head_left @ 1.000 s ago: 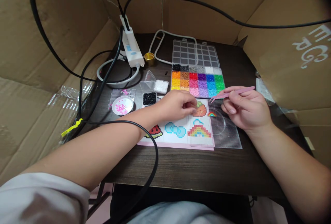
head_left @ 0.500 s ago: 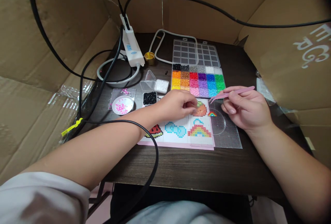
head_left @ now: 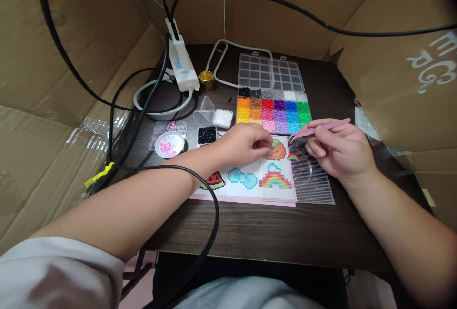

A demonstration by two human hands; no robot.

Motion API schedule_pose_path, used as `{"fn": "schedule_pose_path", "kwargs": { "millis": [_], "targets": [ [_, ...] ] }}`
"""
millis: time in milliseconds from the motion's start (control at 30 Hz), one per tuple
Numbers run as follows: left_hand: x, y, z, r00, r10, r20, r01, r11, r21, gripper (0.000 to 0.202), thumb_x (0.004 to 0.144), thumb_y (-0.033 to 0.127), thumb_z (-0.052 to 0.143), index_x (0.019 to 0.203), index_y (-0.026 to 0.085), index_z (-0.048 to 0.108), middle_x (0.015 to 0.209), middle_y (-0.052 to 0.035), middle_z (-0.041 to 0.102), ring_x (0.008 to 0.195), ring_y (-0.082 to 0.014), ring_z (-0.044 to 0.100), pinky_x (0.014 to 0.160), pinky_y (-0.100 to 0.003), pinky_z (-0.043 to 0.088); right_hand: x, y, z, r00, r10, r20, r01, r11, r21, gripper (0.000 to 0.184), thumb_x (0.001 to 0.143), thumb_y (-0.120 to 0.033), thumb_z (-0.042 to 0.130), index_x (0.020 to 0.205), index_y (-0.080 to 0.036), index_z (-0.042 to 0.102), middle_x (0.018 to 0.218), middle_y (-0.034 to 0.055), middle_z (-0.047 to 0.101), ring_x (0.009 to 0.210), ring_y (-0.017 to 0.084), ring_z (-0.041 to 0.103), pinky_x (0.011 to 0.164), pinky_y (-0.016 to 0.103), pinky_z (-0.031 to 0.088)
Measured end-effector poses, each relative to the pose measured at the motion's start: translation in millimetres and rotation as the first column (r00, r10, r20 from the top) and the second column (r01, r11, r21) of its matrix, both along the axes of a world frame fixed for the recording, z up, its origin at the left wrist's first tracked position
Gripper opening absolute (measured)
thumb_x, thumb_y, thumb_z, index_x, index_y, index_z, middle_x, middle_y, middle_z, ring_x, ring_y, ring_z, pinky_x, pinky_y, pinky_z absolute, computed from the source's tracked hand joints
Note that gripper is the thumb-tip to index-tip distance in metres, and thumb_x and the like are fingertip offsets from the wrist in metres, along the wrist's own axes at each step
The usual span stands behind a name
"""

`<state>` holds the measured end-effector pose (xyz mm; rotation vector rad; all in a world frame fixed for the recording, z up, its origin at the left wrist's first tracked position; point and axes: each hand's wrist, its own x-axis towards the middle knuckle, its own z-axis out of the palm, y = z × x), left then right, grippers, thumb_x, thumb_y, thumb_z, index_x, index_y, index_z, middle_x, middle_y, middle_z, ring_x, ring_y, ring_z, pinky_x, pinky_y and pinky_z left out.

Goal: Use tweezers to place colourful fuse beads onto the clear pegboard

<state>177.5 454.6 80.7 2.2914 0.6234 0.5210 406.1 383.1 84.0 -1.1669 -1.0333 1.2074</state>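
Note:
My left hand (head_left: 244,144) rests on a pattern sheet (head_left: 246,180) printed with a watermelon, a bow and a rainbow. Its fingers are curled together in a pinch; what they hold, if anything, is hidden. My right hand (head_left: 339,149) is closed around pink tweezers (head_left: 319,129), whose tip points left toward the bead box. A clear pegboard (head_left: 314,185) lies under the right hand, with a small rainbow bead piece (head_left: 293,157) on it. The bead box (head_left: 273,109), with several colours in compartments, stands open just beyond both hands.
A white dish of pink beads (head_left: 169,145), a small box of black beads (head_left: 206,135) and one of white beads (head_left: 223,118) sit left. A power strip (head_left: 182,64), a gold cap (head_left: 206,79) and thick cables (head_left: 150,94) crowd the back left. Cardboard walls surround the dark table (head_left: 271,228).

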Motion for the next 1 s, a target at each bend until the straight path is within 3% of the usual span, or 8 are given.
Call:
{"fn": "schedule_pose_path", "kwargs": {
  "millis": [1000],
  "targets": [
    [0.6,-0.6,-0.2,1.0,0.008,0.004,-0.008,1.0,-0.003,0.007,0.08,0.02,0.064,0.083,0.018,0.071,0.078,-0.0008,0.068,0.07,-0.0106,0.058,0.068,-0.026,0.043,1.3,0.5,-0.1,0.999,-0.001,-0.034,0.0,1.0,-0.012,0.018,0.075,-0.036,0.08,0.083,-0.022,0.073,0.079,0.006,0.069,0.042,0.006,0.04,0.042,0.028,0.031]
  ]
}}
